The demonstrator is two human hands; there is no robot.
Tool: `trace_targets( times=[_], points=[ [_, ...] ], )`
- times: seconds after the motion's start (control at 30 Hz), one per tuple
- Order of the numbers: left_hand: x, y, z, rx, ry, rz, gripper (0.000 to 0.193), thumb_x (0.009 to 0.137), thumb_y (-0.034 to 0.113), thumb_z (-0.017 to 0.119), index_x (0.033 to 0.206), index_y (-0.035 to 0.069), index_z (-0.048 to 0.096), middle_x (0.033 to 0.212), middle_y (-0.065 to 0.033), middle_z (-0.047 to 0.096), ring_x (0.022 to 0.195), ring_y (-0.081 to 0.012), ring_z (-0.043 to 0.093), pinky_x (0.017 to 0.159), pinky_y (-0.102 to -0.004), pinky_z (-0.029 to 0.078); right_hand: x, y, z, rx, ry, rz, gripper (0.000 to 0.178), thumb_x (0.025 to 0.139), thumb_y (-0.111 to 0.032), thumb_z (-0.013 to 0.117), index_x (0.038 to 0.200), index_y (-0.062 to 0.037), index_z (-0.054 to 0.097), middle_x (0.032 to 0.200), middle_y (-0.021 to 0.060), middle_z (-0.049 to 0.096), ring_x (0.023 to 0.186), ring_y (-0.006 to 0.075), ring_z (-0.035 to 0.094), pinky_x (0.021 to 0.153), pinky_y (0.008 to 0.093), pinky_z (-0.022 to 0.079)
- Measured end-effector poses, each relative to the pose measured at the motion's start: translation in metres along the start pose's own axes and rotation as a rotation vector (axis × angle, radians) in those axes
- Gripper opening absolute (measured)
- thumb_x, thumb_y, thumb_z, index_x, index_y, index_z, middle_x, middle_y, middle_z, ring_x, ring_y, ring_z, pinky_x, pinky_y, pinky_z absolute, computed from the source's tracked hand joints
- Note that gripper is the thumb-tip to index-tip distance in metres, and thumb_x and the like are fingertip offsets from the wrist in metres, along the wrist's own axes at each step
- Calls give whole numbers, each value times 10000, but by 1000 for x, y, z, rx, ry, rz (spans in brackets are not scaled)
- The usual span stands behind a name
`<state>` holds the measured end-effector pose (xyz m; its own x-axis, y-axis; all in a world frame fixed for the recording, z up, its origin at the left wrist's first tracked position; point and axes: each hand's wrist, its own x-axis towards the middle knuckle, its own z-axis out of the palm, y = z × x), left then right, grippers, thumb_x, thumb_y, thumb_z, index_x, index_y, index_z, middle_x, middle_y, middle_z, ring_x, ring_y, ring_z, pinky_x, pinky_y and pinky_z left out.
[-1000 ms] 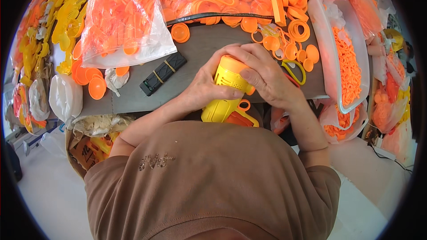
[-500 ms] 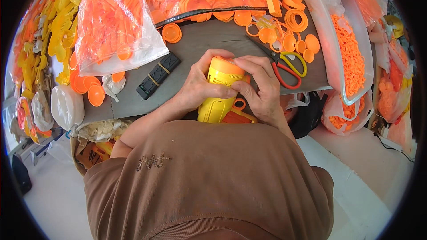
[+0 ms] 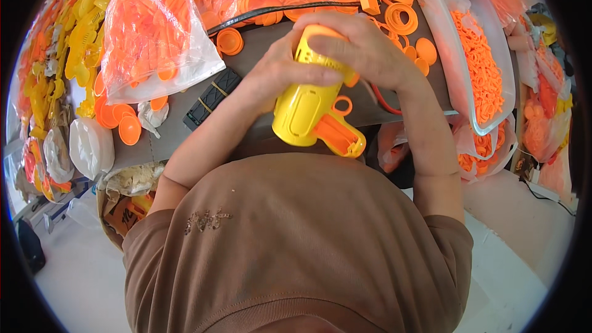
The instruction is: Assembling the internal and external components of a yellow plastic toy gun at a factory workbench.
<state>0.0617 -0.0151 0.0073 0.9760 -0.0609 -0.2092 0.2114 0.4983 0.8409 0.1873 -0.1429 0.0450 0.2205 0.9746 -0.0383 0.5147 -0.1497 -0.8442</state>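
Note:
In front of my chest I hold a yellow toy gun with a fat barrel, an orange inset in its grip and an orange ring beside it. My left hand is closed round the barrel's left side, thumb across it. Over the far end curls my right hand, its fingers covering most of the orange cap there. The grip points toward me and to the right, above the table's near edge. Scissors with a red handle lie mostly hidden behind my right forearm.
A clear bag of orange parts lies left on the grey table. Near it is a black block with a rubber band. Orange cups sit farther back. At right stands a white bin of small orange pieces.
The toy gun has moved up and away from my body, so its grip now shows. My right hand has shifted over its far end and now hides much of the scissors.

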Motion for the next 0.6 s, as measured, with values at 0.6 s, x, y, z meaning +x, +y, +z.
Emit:
trace_targets(
  times=[0.6],
  points=[
    [-58,5,3,99,288,320,449,672,136,702,1026,-31,482,920,-112,598,827,-139,573,739,-269,470,-56,8,71,133,792,-85,448,909,-341,351,1129,33,462,988,125,539,891,173,521,808,287,419]
  ],
)
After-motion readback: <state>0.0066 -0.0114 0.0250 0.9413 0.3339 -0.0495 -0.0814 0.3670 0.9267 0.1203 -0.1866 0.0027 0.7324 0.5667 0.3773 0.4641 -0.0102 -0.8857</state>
